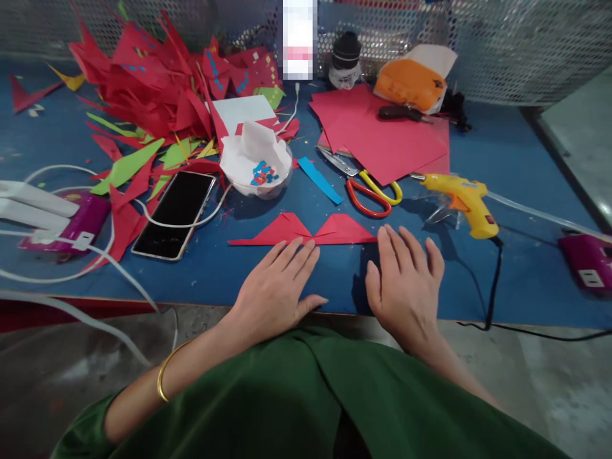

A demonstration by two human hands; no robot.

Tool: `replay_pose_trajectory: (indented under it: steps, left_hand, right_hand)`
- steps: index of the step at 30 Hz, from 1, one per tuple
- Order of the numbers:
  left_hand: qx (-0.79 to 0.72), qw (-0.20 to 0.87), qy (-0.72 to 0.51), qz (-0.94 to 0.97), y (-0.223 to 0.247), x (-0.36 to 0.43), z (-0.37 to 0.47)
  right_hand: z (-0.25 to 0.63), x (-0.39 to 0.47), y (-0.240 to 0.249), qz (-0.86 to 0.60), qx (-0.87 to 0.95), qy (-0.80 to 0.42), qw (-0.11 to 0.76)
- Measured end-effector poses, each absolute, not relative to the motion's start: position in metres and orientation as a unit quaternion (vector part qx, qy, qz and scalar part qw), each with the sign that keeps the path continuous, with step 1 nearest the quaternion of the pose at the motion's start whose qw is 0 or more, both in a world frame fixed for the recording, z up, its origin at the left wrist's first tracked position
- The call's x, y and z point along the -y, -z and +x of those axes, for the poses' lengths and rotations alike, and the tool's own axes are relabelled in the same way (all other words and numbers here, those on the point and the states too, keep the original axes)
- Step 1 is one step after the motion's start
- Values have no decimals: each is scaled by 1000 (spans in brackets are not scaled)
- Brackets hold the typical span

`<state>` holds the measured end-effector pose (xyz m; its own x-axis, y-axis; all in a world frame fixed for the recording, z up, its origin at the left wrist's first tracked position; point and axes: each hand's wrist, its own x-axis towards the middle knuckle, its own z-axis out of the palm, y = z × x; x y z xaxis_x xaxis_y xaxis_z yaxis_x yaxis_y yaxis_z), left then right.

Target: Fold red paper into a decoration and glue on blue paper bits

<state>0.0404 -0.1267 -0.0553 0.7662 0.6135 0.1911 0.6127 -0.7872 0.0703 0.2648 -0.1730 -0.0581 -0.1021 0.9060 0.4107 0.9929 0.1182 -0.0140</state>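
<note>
A folded piece of red paper [335,231] lies flat in front of me, with a long straight near edge and two peaks on its far side. My left hand [277,287] rests with outstretched fingers, their tips on the paper's near edge left of the middle. At the paper's right end, my right hand [406,280] lies palm down, fingers extended, its index fingertip beside or on the tip. Neither hand grips anything. Just beyond the paper are scissors [368,190] with red and yellow handles and a blue paper strip [319,180].
A yellow glue gun [461,197] lies right, its black cord crossing the table edge. A bowl [258,169] holds small blue and red bits. Left are a phone [174,213], white cables and a pile of red paper shapes [148,83]. Red sheets [387,137] lie behind the scissors.
</note>
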Motion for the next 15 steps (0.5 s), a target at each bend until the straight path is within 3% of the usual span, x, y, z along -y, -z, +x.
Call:
replay_pose_trajectory:
  steps: [3, 7, 15]
  left_hand:
    - [-324, 4, -94, 941, 54, 126, 40]
    - [-324, 16, -96, 941, 55, 125, 40]
    - [-331, 11, -88, 939, 53, 124, 40]
  right_hand:
    - [247, 169, 52, -575, 789, 63, 207]
    - [225, 161, 55, -475, 859, 11, 193]
    - [262, 169, 63, -573, 808, 80, 112]
